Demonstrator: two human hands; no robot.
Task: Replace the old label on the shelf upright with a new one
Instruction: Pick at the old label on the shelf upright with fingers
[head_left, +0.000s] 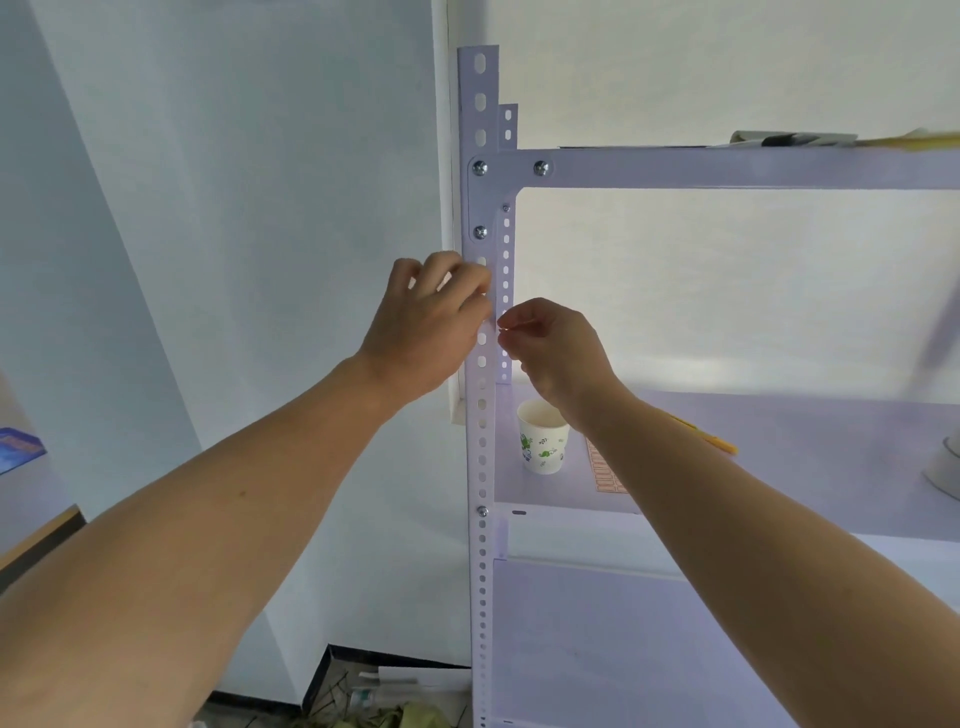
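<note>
Against a pale wall stands a white metal shelf unit (727, 169), its horizontal rail bolted across the top and a flat shelf board (779, 467) lower down. At the unit's front left corner rises the shelf upright (482, 467), a white angle strip punched with a column of oval and round holes and fixed with bright screws. Both bare forearms reach up to it from the bottom of the view.

The left hand (431, 325) rests against the upright's left edge just below the corner bracket, fingers curled over the metal, with something white showing between them; what it is cannot be told. The right hand (553, 345) sits just right of the upright, thumb and forefinger pressed together in a pinch on something thin and pale at the strip's edge. This may be the label, but it is too small and blurred to tell, and no print or colour can be read.

On the shelf board beneath the right wrist stands a paper cup (543, 439), white with green leaf prints, upright and open. Beside it lies a sheet of small orange-edged labels (605, 470), partly hidden by the right forearm.
</note>
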